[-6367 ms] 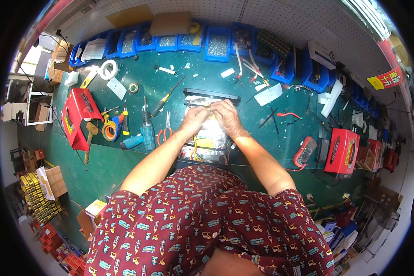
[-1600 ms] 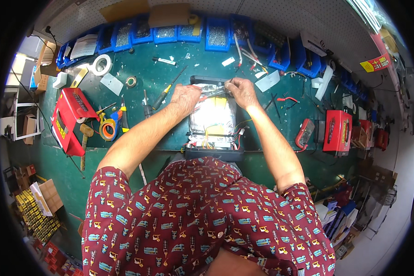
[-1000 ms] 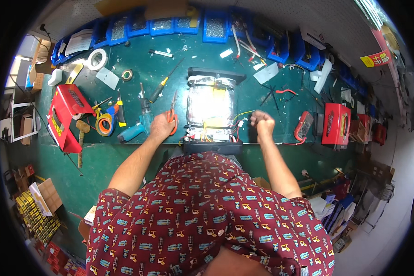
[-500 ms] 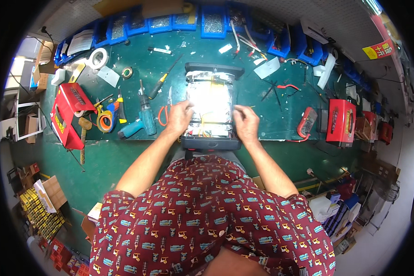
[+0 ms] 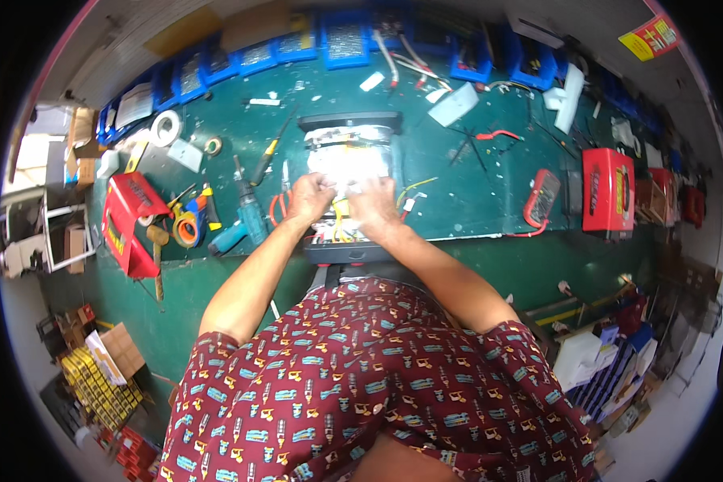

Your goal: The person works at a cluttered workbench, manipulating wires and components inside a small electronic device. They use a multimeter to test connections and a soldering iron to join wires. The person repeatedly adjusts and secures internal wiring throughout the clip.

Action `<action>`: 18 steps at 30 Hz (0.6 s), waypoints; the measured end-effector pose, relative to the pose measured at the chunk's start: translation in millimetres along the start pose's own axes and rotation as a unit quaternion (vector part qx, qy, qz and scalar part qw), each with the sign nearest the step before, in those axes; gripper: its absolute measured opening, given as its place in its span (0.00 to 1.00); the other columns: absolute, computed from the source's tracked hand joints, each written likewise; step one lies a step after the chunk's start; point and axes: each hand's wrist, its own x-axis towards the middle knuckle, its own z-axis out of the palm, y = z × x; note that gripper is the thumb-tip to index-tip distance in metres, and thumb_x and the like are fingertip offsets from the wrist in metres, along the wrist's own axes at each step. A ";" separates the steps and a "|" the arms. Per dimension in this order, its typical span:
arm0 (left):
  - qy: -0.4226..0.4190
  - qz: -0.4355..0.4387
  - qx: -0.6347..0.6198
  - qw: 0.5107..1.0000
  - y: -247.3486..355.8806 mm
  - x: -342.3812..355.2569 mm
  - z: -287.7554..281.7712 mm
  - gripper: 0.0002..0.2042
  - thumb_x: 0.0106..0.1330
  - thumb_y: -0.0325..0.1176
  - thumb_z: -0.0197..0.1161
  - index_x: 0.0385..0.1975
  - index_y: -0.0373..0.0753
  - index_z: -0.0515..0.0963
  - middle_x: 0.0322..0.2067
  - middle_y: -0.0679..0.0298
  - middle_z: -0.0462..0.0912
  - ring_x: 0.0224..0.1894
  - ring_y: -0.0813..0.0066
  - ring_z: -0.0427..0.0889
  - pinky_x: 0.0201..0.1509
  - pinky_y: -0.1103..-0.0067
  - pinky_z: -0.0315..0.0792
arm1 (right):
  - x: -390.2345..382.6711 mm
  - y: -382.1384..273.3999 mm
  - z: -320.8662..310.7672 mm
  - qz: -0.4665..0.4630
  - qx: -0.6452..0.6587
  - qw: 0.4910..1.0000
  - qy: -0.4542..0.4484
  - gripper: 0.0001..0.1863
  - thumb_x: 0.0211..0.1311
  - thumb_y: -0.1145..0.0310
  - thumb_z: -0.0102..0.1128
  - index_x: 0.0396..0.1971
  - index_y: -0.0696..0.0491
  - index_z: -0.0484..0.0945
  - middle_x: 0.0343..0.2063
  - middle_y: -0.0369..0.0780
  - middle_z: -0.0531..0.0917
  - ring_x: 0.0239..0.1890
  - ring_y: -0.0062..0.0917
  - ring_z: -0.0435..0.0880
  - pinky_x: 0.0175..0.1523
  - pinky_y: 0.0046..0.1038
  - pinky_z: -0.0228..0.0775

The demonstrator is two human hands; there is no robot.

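In front of me at the bench edge sits a device with black end panels [image 5: 352,254] and a silver-wrapped body [image 5: 327,138], partly washed out by glare. My left hand [image 5: 308,201] rests over its left side with thumb and fingers pinched together; whatever is between them is too small to make out. Over the middle is my right hand [image 5: 375,209], blurred, its fingers bent down close to the left one. Yellow wires [image 5: 341,223] run below the hands. More thin wires [image 5: 410,193] stick out to the right of the device.
Left of the device lie red-handled scissors [image 5: 276,209], a teal power drill [image 5: 251,221], a screwdriver [image 5: 265,161] and a red metal cover [image 5: 133,217]. A red multimeter [image 5: 542,197] and red case [image 5: 608,193] are to the right. Blue parts bins [image 5: 345,44] line the back.
My right hand has moved left from the device's right side onto its middle, beside my left hand. Wires now show at the right side. The view has shifted slightly.
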 end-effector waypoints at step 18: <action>0.057 -0.034 -0.078 0.995 21.9 -71.5 -18.0 0.09 0.71 0.24 0.58 0.46 0.28 0.79 0.33 0.67 0.82 0.34 0.84 0.79 0.41 0.84 0.75 | -84.3 140.0 49.1 0.525 0.230 0.811 0.114 0.22 0.60 0.68 0.65 0.52 0.61 0.73 0.35 0.49 0.87 0.36 0.40 0.88 0.44 0.36 0.79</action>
